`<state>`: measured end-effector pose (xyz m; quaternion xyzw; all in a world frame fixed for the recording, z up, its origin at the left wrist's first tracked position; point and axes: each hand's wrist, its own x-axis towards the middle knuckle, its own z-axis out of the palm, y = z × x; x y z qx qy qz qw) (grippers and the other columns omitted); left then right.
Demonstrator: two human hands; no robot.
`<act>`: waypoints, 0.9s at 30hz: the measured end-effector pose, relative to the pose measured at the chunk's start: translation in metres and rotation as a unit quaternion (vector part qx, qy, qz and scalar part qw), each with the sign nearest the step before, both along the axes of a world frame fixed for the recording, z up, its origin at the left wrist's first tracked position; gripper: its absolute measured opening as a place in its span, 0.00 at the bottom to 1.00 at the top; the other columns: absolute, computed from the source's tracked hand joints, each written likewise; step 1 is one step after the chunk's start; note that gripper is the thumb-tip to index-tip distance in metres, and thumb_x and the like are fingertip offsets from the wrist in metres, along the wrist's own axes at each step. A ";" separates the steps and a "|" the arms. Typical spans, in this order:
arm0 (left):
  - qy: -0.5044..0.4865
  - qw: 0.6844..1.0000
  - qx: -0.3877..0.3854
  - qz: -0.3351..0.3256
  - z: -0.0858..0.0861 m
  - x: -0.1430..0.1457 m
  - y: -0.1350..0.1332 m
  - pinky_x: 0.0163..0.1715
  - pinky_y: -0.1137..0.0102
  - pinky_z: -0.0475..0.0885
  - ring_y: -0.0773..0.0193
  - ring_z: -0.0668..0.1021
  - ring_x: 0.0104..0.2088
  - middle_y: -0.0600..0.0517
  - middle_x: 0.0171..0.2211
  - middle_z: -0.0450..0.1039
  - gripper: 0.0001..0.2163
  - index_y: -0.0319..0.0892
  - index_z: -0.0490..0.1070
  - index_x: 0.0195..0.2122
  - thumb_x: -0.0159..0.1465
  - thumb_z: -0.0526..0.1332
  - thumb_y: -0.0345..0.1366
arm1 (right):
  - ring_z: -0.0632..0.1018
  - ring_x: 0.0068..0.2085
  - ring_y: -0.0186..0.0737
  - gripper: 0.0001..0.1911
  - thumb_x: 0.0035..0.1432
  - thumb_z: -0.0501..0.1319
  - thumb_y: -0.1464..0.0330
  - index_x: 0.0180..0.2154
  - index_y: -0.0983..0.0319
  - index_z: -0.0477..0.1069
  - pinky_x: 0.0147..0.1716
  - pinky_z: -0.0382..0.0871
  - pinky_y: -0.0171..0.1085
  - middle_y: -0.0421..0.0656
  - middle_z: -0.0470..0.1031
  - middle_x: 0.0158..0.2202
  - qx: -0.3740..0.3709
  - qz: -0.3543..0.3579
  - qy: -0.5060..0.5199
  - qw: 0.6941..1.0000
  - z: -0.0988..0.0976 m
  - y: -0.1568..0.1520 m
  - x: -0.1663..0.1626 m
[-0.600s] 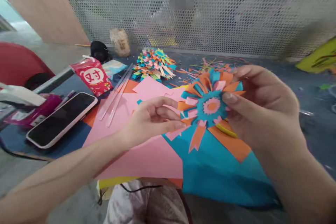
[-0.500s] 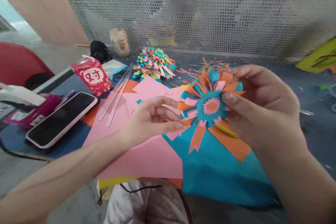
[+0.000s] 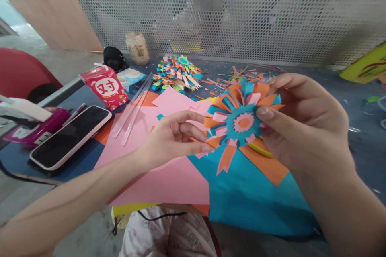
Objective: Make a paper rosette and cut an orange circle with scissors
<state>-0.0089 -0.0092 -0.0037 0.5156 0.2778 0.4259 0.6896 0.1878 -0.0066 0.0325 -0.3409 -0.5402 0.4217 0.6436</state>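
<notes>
The right hand [image 3: 310, 124] is gripping a paper rosette [image 3: 229, 126], its thumb lying on the blue centre, while the left hand [image 3: 173, 138] is bending narrowly around an orange strip at the lower left edge. The rosette is hovering above pink paper [image 3: 169, 182] and blue paper [image 3: 256, 204], an orange piece [image 3: 267, 166] showing between it and the right hand. The left forearm is crossing the pink paper and hiding part of it. To the left, two clear sticks [image 3: 135, 116] are lying across the paper's edge — a phone [image 3: 72, 136] and a red packet [image 3: 105, 88] are resting near them. Behind, a frilly paper cluster [image 3: 177, 72] is sitting beside paper shreds [image 3: 238, 78], which the right hand is partly covering. A jar [image 3: 137, 48] and a black object [image 3: 113, 58] are standing before the perforated panel [image 3: 256, 16] — a yellow item [image 3: 363, 66] is leaning at far right.
</notes>
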 end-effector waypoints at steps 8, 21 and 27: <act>0.002 1.000 0.014 -0.003 0.000 -0.003 0.001 0.27 0.79 0.75 0.71 0.80 0.24 0.58 0.24 0.78 0.16 0.40 0.69 0.37 0.49 0.70 0.26 | 0.72 0.31 0.27 0.19 0.31 0.76 0.70 0.28 0.56 0.74 0.17 0.69 0.21 0.36 0.71 0.32 0.010 -0.001 0.018 1.000 0.004 -0.001 -0.001; -0.017 1.000 0.019 -0.009 -0.002 -0.001 0.001 0.28 0.79 0.76 0.69 0.81 0.26 0.58 0.24 0.77 0.17 0.40 0.68 0.37 0.48 0.70 0.24 | 0.72 0.29 0.26 0.18 0.31 0.76 0.70 0.29 0.56 0.75 0.17 0.69 0.21 0.35 0.71 0.31 0.010 0.003 0.014 1.000 0.003 -0.001 -0.001; -0.007 1.000 0.008 -0.002 0.001 0.000 -0.001 0.27 0.79 0.76 0.70 0.80 0.24 0.58 0.22 0.76 0.17 0.39 0.68 0.36 0.47 0.71 0.23 | 0.74 0.37 0.30 0.18 0.32 0.76 0.69 0.29 0.55 0.74 0.22 0.72 0.24 0.37 0.70 0.32 0.015 -0.014 -0.007 1.000 0.002 -0.001 0.000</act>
